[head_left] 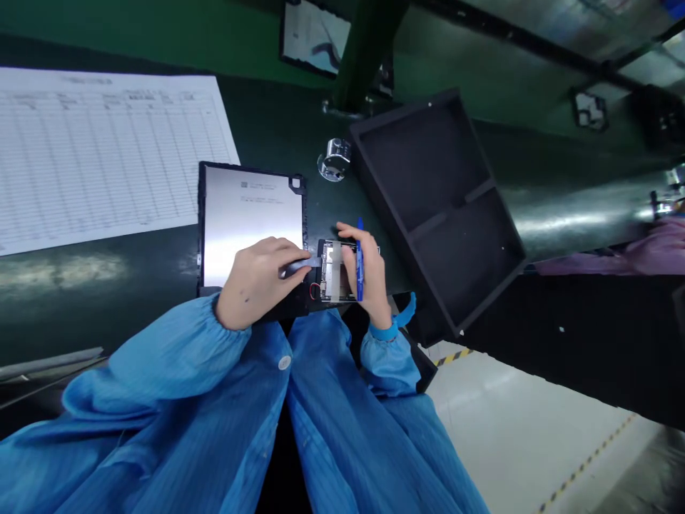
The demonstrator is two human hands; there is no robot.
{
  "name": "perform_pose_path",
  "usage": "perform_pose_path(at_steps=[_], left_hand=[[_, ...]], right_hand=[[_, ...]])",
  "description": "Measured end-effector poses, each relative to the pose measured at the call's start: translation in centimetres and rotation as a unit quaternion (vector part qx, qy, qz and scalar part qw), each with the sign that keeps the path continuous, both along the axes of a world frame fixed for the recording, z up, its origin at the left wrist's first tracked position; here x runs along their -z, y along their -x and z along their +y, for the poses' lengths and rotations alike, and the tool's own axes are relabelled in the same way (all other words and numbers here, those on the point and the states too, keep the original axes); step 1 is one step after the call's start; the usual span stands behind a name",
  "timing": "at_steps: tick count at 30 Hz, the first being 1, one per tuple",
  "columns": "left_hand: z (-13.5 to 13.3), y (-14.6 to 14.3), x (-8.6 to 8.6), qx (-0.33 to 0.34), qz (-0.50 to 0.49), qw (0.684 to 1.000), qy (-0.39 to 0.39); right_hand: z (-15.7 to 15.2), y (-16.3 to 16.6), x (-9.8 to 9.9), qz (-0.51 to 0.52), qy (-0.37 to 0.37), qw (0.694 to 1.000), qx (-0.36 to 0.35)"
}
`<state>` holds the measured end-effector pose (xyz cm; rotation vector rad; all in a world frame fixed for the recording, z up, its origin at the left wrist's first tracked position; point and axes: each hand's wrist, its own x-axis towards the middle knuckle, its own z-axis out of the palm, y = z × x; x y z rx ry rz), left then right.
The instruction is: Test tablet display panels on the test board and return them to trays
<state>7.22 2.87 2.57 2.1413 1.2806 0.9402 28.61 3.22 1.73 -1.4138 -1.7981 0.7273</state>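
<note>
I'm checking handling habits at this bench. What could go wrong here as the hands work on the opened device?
The right hand keeps a blue pen against the exposed board; it might mark or scratch parts. The left hand pulls a grey strip that could tear. The device sits near the table edge and may slip.

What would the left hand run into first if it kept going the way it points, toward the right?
Probably the right hand. The left hand points its grey flat tool across the open device, and the right hand's fingers, holding a blue pen, lie on that line. Depth is unclear.
</note>
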Motion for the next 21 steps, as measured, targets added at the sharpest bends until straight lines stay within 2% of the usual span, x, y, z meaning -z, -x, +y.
perform_pose_path(at_steps=[3,7,13,21], left_hand=[[0.0,-0.8,1.4,0.017,0.067,0.998,0.001],[0.0,-1.1,1.8,0.009,0.093,0.995,0.018],[-0.1,-1.2,1.7,0.013,0.071,0.997,-0.011],[-0.4,-1.3,1.8,0.017,0.056,0.998,-0.005]], right_hand=[[-0.8,0.2,1.1,0.003,0.008,1.0,-0.001],[-1.1,0.3,0.7,0.002,0.013,1.0,-0.013],[-0.9,0.0,0.8,-0.002,0.012,1.0,-0.023],[-0.9,0.0,0.8,-0.007,0.012,1.0,-0.027]])
